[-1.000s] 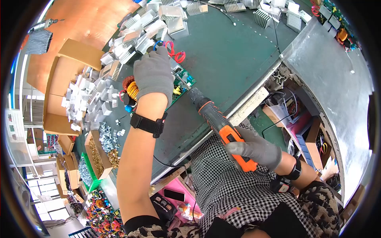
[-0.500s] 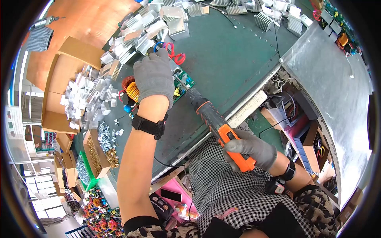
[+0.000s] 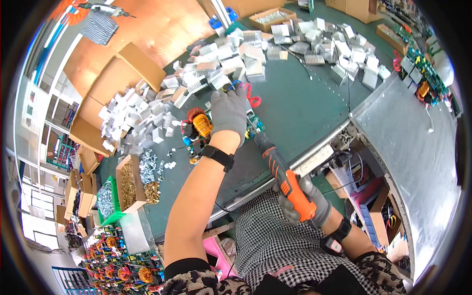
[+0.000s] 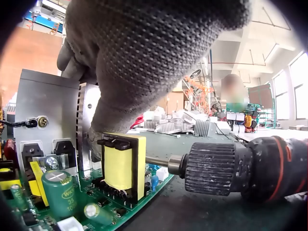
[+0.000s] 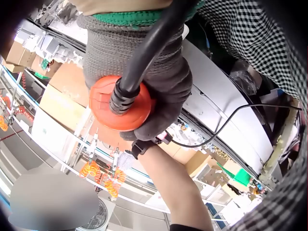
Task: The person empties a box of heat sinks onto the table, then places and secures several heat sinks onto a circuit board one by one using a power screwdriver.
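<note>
My gloved left hand (image 3: 229, 114) reaches over a green circuit board (image 4: 130, 216) on the bench. In the left wrist view, its thumb and fingers hold an upright metal heatsink (image 4: 86, 125) on that board, behind a yellow transformer (image 4: 119, 166). My gloved right hand (image 3: 319, 201) grips an orange and black electric screwdriver (image 3: 298, 196). The screwdriver's shaft (image 4: 156, 161) runs in behind the transformer, which hides its tip. Orange and dark copper coils (image 3: 202, 125) stand at the board's left side. A red wire (image 3: 254, 101) loops beside the left fingertips.
Loose heatsinks (image 3: 226, 53) are piled along the back, and more lie by an open cardboard box (image 3: 93, 115). Loose screws (image 3: 148, 167) lie near a box of brass-coloured ones (image 3: 129, 184) and a green bin (image 3: 115, 199). A grey metal sheet (image 3: 403, 128) covers the right side.
The head view has shifted, so the bench appears further right and lower. The left hand stays at the board. The right hand's thumb no longer shows across the top of the screwdriver.
</note>
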Motion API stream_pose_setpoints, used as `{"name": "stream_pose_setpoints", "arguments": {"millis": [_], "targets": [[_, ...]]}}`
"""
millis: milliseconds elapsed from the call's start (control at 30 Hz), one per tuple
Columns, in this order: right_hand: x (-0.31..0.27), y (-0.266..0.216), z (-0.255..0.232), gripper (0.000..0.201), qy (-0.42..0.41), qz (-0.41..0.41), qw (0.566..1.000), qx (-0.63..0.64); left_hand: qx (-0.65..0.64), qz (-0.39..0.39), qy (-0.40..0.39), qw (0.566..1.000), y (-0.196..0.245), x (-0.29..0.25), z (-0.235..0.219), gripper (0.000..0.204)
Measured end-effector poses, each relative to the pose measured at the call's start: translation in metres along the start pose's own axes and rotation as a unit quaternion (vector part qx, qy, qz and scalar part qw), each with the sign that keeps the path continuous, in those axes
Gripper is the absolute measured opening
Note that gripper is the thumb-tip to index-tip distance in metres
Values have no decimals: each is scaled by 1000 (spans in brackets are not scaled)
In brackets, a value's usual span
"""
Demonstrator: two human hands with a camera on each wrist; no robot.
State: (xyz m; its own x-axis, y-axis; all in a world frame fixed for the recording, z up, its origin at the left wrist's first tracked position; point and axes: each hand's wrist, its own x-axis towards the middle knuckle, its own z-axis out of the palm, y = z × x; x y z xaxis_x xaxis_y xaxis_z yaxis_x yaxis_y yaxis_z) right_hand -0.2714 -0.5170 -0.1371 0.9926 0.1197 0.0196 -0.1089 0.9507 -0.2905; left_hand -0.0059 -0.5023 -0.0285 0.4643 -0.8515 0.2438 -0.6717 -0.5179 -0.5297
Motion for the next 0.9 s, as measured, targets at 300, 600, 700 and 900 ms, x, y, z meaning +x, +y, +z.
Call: {"name": "stream_pose_setpoints", "arguments": {"millis": [300,600,700,900], "targets": [[-45,-86,40,59,230,10,953,-199,-341,-38,-120,932,-122,-34,60,37],[3,-148,70,46,327,-324,473,-751,-350,-29,-321,880,-119,-76,-1,49],[19,-109,88,43,223,-261,557,-756,-496,29,-284,820,-99,-119,7,51],[72,-41,105,51,38,-151,298,-942,-632,-21,-128,764,-99,-91,-30,27]]}}
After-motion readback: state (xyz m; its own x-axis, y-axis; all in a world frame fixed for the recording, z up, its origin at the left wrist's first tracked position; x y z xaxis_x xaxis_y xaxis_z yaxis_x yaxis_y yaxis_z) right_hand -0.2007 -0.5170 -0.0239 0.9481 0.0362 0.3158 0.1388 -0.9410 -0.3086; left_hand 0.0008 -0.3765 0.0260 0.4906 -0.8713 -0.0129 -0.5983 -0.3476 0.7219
